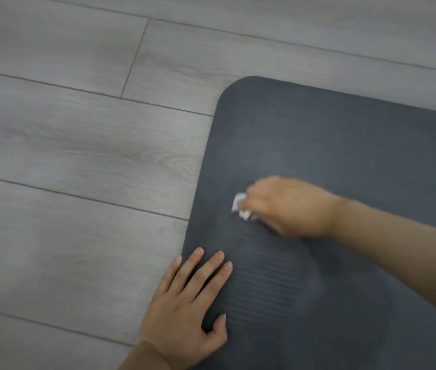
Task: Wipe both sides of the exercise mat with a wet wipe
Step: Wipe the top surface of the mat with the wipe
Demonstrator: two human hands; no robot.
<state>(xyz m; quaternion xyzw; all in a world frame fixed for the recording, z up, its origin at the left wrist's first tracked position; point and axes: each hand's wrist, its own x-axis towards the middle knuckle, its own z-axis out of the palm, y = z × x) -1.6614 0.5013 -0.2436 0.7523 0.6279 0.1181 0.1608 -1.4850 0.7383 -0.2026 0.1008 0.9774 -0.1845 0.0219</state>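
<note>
Two bare hands work on one dark grey foam exercise mat with fine ribbing and a rounded corner. Nearest, the left hand lies flat at the mat's left edge, its fingers straight and spread wide. Farther in, the blurred right hand presses one crumpled white wet wipe onto the mat, fingers curled round it. Beyond and to the left lies a grey wood-grain plank floor.
</note>
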